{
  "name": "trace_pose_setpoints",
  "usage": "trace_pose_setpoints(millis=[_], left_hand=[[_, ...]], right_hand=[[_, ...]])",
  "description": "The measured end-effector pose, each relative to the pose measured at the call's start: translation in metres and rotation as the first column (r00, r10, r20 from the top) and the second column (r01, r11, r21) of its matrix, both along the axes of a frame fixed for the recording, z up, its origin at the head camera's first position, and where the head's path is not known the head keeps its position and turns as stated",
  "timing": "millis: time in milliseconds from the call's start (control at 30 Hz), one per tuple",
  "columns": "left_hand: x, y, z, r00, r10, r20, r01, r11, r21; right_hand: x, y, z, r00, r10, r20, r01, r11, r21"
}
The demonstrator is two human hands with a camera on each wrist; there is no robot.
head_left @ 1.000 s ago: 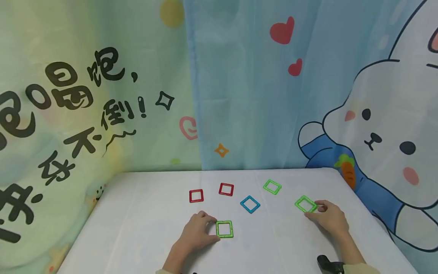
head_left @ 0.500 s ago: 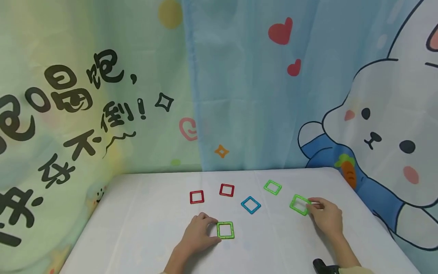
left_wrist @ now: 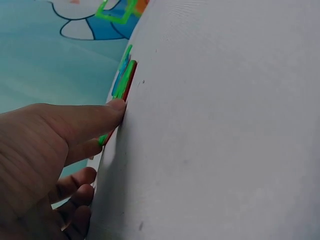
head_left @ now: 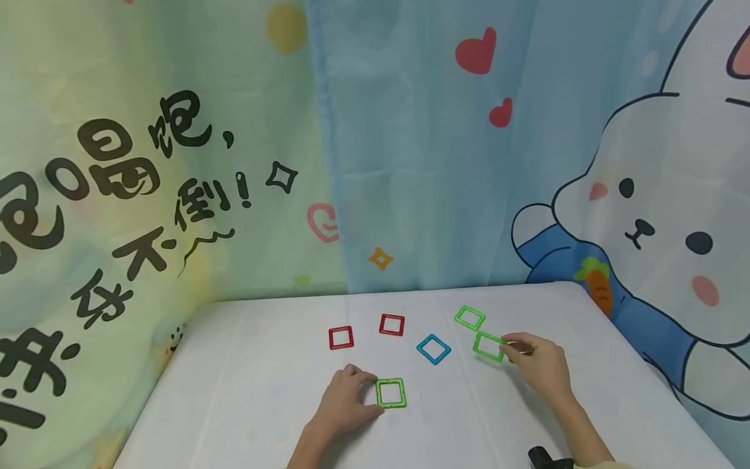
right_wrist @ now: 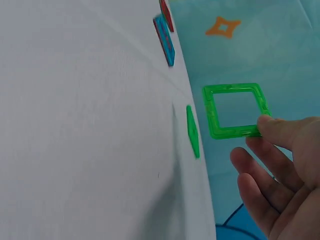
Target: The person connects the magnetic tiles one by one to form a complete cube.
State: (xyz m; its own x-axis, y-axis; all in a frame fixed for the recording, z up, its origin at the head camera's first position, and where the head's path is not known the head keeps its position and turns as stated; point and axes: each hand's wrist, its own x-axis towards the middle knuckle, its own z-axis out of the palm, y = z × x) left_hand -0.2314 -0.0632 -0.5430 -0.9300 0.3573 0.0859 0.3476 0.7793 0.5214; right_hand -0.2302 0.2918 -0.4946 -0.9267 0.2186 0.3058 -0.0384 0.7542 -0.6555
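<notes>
On the white table, my left hand pinches a green square magnetic tile between thumb and fingers at its left side. In the left wrist view, a red layer shows flat against the underside of that green tile. My right hand grips another open-centred green magnetic tile by its right corner, thumb against fingertips. The right wrist view shows this tile raised off the tabletop and tilted. Just behind it, in the head view, lies a third green tile.
Two red square tiles lie farther back to the left. A blue tile rests turned like a diamond between the hands. A printed curtain hangs along the table's back edge. Part of a black device shows by the right wrist.
My right hand has carried its green tile leftward, close to the green tile at the back. The left hand keeps its pinch in about the same spot.
</notes>
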Motion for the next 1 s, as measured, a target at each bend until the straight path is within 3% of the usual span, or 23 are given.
trace_pose_setpoints(millis=[333, 467, 767, 1000], left_hand=[[-0.003, -0.001, 0.002, 0.999, -0.019, -0.026, 0.020, 1.000, 0.014], [-0.003, 0.000, 0.001, 1.000, -0.020, -0.002, 0.020, 1.000, 0.015], [-0.003, 0.001, 0.003, 0.995, -0.023, 0.096, 0.015, 0.996, 0.084], [-0.004, -0.001, -0.001, 0.994, -0.024, 0.104, 0.011, 0.993, 0.118]], right_hand=[[-0.006, -0.055, 0.008, 0.980, 0.198, 0.011, -0.197, 0.977, -0.087], [-0.007, -0.076, 0.007, 0.966, 0.254, 0.041, -0.248, 0.962, -0.116], [-0.011, -0.111, 0.002, 0.942, 0.335, -0.013, -0.333, 0.930, -0.153], [-0.011, -0.130, 0.001, 0.931, 0.364, -0.018, -0.362, 0.918, -0.159]])
